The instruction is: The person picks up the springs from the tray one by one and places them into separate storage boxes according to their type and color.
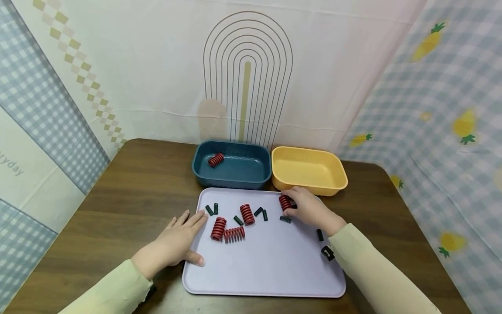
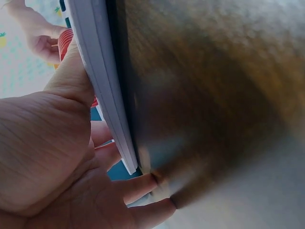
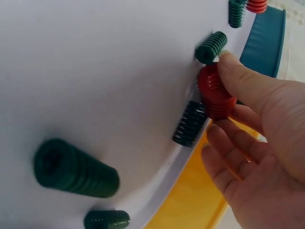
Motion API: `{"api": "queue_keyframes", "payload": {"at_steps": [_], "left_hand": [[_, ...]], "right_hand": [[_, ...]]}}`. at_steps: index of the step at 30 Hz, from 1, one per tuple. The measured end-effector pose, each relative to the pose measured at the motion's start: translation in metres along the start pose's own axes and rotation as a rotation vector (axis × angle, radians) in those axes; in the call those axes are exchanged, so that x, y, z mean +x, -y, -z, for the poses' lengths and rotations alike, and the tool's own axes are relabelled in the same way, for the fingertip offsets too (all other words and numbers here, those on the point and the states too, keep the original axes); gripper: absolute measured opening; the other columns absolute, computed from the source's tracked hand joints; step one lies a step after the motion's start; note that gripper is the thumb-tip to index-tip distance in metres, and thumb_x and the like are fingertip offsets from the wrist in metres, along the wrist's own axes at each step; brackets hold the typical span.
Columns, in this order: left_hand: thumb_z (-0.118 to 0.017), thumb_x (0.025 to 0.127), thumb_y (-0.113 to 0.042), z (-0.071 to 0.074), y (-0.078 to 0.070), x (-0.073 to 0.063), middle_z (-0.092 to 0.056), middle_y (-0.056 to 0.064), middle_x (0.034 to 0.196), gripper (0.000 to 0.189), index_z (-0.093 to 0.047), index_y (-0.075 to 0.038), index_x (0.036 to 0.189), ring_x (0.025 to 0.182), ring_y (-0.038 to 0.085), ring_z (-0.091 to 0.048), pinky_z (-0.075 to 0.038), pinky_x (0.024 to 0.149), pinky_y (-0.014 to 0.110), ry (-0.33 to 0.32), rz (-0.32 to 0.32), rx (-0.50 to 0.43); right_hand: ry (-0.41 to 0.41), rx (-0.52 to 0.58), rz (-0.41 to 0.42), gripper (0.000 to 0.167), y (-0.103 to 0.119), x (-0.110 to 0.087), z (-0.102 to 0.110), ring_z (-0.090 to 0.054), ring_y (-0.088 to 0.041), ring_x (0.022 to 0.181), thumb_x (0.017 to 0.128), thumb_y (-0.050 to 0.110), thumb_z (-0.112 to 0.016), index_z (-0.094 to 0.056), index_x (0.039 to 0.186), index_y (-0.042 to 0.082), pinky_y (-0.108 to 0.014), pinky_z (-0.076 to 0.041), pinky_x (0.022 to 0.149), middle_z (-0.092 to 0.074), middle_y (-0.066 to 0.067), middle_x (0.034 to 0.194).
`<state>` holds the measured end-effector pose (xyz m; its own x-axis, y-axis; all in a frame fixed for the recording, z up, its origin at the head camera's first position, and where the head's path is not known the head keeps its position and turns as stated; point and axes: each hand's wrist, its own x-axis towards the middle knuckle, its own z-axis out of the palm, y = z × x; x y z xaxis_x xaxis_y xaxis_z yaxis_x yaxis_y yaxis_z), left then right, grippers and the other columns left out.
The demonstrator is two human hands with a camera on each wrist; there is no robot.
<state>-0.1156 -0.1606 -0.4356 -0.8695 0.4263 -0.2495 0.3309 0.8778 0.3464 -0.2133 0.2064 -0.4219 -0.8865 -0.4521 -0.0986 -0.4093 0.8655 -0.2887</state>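
My right hand (image 1: 307, 209) pinches a red coil spring (image 3: 217, 93) between thumb and fingers, near the far right edge of the pale lilac tray (image 1: 270, 266). Beside the held spring lie a green spring (image 3: 211, 47) and a dark spring (image 3: 190, 124). Spread flat, my left hand (image 1: 176, 240) rests at the tray's left edge, its thumb on the tray. Closest to it are a thick red spring (image 1: 218, 229) and another red spring (image 1: 234, 234) on its side. A third red spring (image 1: 247, 214) lies farther back, with several small green springs (image 1: 238, 220) around.
Behind the tray stand a dark blue bin (image 1: 235, 172) holding one red spring (image 1: 216, 160) and, to its right, a yellow bin (image 1: 307, 170). A small black object (image 1: 327, 253) shows by the right sleeve. A patterned cloth (image 1: 157, 65) hangs behind the wooden table (image 1: 129, 196).
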Motion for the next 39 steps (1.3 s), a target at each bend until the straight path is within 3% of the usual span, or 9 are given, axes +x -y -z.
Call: {"api": "queue_keyframes", "payload": {"at_steps": [7, 15, 26, 39], "left_hand": [[-0.081, 0.063, -0.056, -0.002, 0.001, 0.001, -0.022, 0.012, 0.158, 0.113, -0.03, -0.006, 0.152, 0.141, 0.047, -0.016, -0.017, 0.106, 0.068, 0.0, 0.003, -0.004], [-0.081, 0.062, -0.056, -0.004, 0.002, 0.001, -0.022, 0.012, 0.158, 0.114, -0.031, -0.006, 0.152, 0.141, 0.047, -0.016, -0.016, 0.106, 0.068, 0.004, 0.006, -0.013], [-0.081, 0.063, -0.055, -0.004, 0.002, 0.001, -0.022, 0.013, 0.158, 0.113, -0.031, -0.006, 0.152, 0.14, 0.048, -0.016, -0.017, 0.105, 0.069, -0.001, -0.002, -0.006], [-0.08, 0.063, -0.057, -0.005, 0.003, 0.002, -0.022, 0.013, 0.158, 0.114, -0.031, -0.006, 0.152, 0.14, 0.048, -0.017, -0.018, 0.104, 0.07, -0.01, -0.009, 0.01]], "right_hand": [[0.017, -0.027, 0.036, 0.058, -0.002, -0.001, 0.003, -0.053, -0.022, 0.112, 0.082, 0.033, -0.078, -0.058, 0.131, 0.008, -0.041, -0.044, 0.095, -0.058, -0.007, 0.124], [-0.024, -0.021, 0.036, 0.058, -0.006, -0.003, -0.005, -0.055, -0.018, 0.101, 0.081, 0.04, -0.078, -0.06, 0.125, 0.007, -0.038, -0.047, 0.087, -0.059, -0.004, 0.115], [-0.126, 0.183, -0.031, 0.046, 0.002, -0.005, -0.005, -0.057, -0.013, 0.097, 0.077, 0.052, -0.076, -0.057, 0.104, 0.022, -0.037, -0.05, 0.087, -0.057, 0.008, 0.1], [-0.233, 0.332, -0.02, 0.047, 0.023, 0.006, 0.0, -0.057, -0.023, 0.095, 0.078, 0.05, -0.076, -0.057, 0.105, 0.016, -0.036, -0.05, 0.082, -0.057, 0.001, 0.099]]}}
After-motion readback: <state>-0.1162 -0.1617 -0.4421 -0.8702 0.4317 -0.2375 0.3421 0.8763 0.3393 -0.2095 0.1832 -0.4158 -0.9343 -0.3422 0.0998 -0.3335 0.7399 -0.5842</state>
